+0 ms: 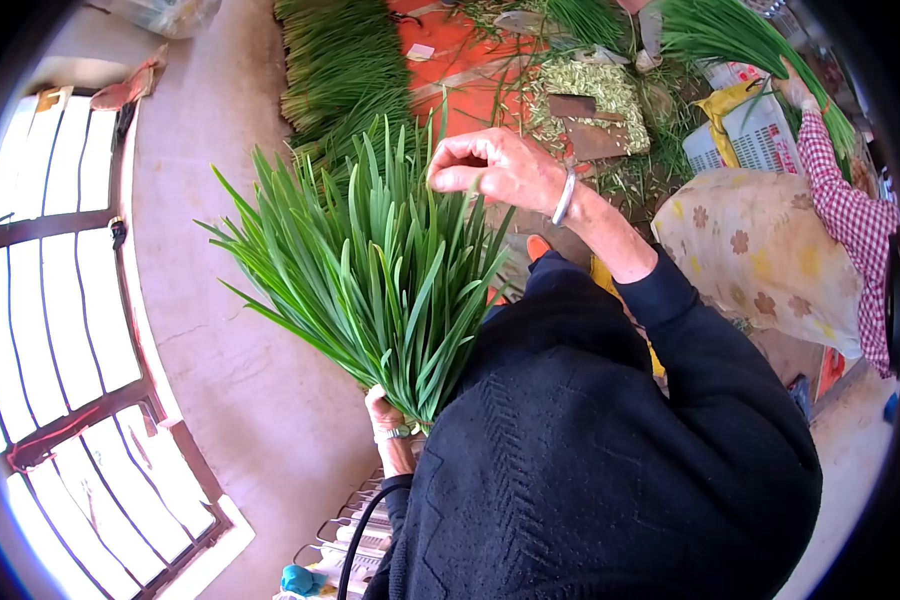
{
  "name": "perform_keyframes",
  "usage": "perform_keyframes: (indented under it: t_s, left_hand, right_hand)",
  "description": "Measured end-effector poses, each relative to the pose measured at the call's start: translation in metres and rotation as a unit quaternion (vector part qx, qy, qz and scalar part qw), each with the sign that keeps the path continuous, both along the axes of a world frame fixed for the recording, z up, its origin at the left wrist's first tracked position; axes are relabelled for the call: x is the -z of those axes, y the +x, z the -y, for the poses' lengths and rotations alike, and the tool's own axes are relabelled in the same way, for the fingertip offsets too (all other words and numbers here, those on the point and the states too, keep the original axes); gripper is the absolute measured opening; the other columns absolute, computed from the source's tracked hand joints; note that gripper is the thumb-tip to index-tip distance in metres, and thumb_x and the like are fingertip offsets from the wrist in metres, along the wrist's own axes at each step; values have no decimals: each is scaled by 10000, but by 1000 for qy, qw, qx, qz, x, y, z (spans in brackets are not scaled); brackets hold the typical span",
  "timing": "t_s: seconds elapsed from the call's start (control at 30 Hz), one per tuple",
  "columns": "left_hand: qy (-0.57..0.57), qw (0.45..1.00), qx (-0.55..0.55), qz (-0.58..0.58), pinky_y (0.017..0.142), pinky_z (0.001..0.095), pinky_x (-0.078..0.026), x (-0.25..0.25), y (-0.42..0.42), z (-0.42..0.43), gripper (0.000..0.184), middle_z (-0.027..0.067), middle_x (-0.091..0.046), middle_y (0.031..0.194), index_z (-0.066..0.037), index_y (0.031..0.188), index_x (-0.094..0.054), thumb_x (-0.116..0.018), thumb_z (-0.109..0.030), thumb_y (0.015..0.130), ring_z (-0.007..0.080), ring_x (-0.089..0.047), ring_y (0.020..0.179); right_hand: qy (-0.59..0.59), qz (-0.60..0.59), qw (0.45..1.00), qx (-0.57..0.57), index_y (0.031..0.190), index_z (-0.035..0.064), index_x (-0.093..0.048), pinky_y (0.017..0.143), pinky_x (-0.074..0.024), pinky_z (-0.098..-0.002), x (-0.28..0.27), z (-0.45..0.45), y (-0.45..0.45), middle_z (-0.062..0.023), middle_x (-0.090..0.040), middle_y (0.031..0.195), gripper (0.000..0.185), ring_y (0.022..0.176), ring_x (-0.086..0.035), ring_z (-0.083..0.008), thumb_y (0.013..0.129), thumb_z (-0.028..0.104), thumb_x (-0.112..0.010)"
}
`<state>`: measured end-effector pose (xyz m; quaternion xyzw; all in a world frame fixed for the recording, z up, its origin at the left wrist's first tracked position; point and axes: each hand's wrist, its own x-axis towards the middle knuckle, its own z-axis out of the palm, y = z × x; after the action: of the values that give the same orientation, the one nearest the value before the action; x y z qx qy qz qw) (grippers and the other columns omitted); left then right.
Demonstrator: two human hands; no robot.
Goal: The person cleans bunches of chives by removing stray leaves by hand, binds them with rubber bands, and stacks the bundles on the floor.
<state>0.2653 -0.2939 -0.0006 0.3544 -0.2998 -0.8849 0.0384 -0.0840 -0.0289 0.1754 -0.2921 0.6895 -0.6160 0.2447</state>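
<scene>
A large bunch of long green leaves fans out in front of my body, its tips toward the upper left. My left hand is wrapped round the gathered base of the bunch, with a watch on the wrist. Above the leaf tips on the right side, my right hand, wearing a silver bangle, has thumb and forefinger pinched together. A thin pale leaf seems to pass at its fingertips, but I cannot make out whether it is held.
A long pile of green leaves lies beside a red sheet. Chopped pale trimmings surround a board. At right, a co-worker in a checked sleeve holds another bunch. A barred window is at left.
</scene>
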Motion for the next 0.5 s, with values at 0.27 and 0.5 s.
perform_keyframes:
  t_s: [0.27, 0.5]
  left_hand:
    - [-24, 1000, -2, -1, 724, 358, -531, 8, 10, 3, 344, 125, -660, 883, 32, 930, -628, -603, -175, 656, 251, -638, 758]
    - [-48, 999, -7, 17, 717, 353, -516, 7, 17, 5, 315, 102, -649, 863, 3, 914, -629, -563, -227, 710, 237, -617, 765]
  right_hand:
    - [-231, 281, 930, 52, 891, 68, -583, 519, -388, -162, 12, -7, -8, 90, -468, 675, 163, 576, -444, -3, 837, 219, -557]
    - [-56, 22, 988, 145, 966, 135, -618, 604, -484, -252, 6, -35, -44, 32, -626, 774, 248, 620, -555, -66, 816, 331, -643]
